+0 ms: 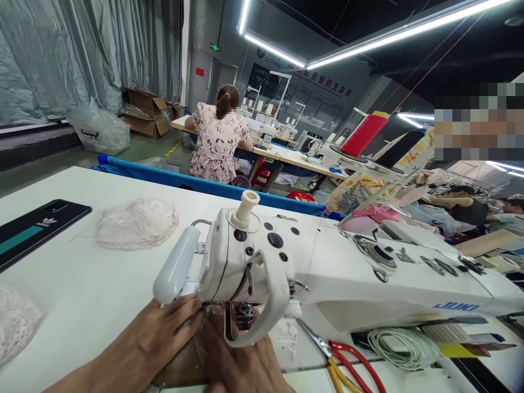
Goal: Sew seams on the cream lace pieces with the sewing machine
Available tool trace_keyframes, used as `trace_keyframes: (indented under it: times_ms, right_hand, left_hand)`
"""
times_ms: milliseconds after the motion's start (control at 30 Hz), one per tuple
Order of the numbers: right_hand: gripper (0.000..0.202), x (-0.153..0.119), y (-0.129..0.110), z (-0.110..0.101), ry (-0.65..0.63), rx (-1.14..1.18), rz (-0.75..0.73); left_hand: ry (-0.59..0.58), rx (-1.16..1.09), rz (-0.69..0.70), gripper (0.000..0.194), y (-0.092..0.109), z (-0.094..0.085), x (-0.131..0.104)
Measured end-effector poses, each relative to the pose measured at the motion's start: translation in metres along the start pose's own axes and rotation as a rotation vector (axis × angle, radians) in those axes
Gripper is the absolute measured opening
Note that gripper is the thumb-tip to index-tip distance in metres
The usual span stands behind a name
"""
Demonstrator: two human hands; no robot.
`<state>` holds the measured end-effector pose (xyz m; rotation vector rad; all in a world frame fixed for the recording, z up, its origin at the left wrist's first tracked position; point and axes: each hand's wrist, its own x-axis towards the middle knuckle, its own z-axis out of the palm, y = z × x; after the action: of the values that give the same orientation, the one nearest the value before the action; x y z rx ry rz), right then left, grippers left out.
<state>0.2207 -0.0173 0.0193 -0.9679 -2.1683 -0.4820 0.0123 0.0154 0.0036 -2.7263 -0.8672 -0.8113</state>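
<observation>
A white JUKI sewing machine (347, 273) stands before me. My left hand (164, 333) lies on the table left of the machine's head, below a pale lamp (176, 267). Its fingers are bent and pressed together, the tips close to the needle area; what they press on is hidden. My right hand (241, 357) reaches in under the head, behind a white curved guard (278, 300). The guard and the head hide most of its fingers. Right of it, a piece of white lace (287, 338) shows on the machine bed.
Red-and-yellow-handled scissors (352, 363) and a coil of pale cord (403, 348) lie at right. At left are a phone (41, 226), a lace cup (139, 224) and another lace piece (16, 322). A blue cloth trough (204, 183) runs along the far edge. A person (219, 142) sits beyond.
</observation>
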Motion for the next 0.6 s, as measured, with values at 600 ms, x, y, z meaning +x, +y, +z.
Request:
trace_keyframes:
  times_ms: [600]
  right_hand:
    - [0.040,-0.017,-0.020,0.037,0.218,0.097,0.081]
  left_hand:
    - [-0.006,-0.043,0.051,0.023,-0.010,-0.004,0.001]
